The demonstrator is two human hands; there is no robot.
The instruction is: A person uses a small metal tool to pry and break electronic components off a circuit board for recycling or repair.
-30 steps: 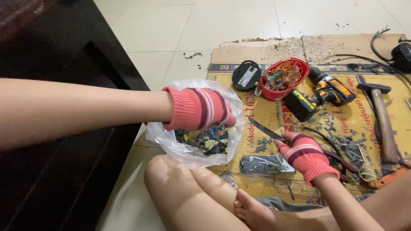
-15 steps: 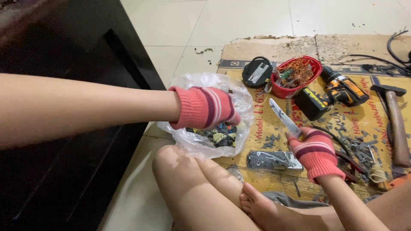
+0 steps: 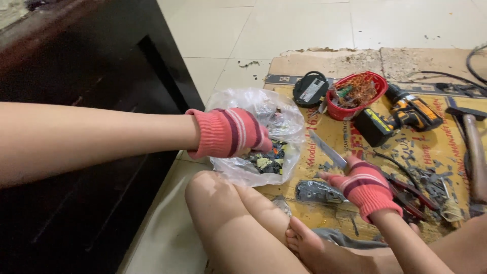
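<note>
Head view shows a clear plastic bag [image 3: 276,119] lying at the centre of the frame, half on the tiled floor [image 3: 284,30] and half on a sheet of cardboard [image 3: 406,152], with dark and pale scrap pieces [image 3: 266,160] heaped inside. From the left edge the left hand [image 3: 231,133], in a pink striped glove, reaches into the bag's mouth; its grip curls down over the scrap, fingertips hidden, so I cannot tell whether it has closed on anything. Just right of the bag, the right hand [image 3: 365,185], gloved the same way, has its grip wrapped tight around a knife [image 3: 327,149] whose blade slants toward the upper left. A flat grey metal part [image 3: 314,192] lies on the cardboard just left of that hand. Bare knees and a foot fill the lower centre. Toward the upper right sit a round black device [image 3: 310,89], a red basket [image 3: 350,109] of tangled copper wire, an orange-and-black cordless drill [image 3: 401,115] and, at the right edge, a hammer [image 3: 474,144]. Dark furniture [image 3: 91,61] fills the upper left.
</note>
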